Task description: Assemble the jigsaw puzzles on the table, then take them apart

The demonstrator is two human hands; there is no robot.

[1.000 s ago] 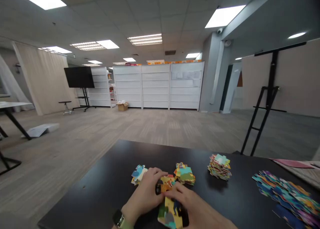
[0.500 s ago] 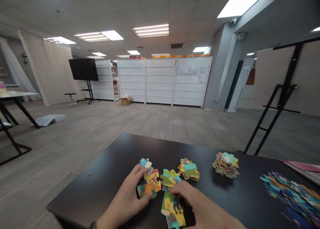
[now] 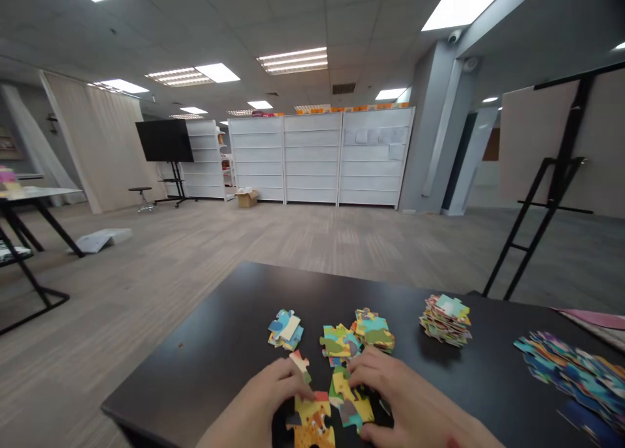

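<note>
My left hand [image 3: 266,399] is curled at the near edge of the black table. Its index fingertip touches the top of a yellow-orange jigsaw piece [image 3: 315,425] with an animal picture; its thumb is hidden. A reddish-cream piece [image 3: 300,363] lies just beyond these fingers. My right hand [image 3: 398,396] grips a green, yellow and grey jigsaw piece [image 3: 352,406], fingers at its far side and thumb at its near side. Beyond that are a green-yellow jigsaw cluster [image 3: 336,342] and a small stack of pieces [image 3: 375,329]. A blue-and-cream pile [image 3: 286,329] lies beyond my left hand.
A taller stack of jigsaw pieces [image 3: 445,319] stands at right on the black table [image 3: 205,344]. Dark blue pieces [image 3: 581,379] are spread farther right, near a pink-edged item [image 3: 593,321]. A black easel stand [image 3: 541,200] rises behind the table's right side.
My left hand has drawn nearer to me with the animal piece, leaving the blue-and-cream pile uncovered. My right hand remains at the green-yellow pieces, shifted slightly right in view.
</note>
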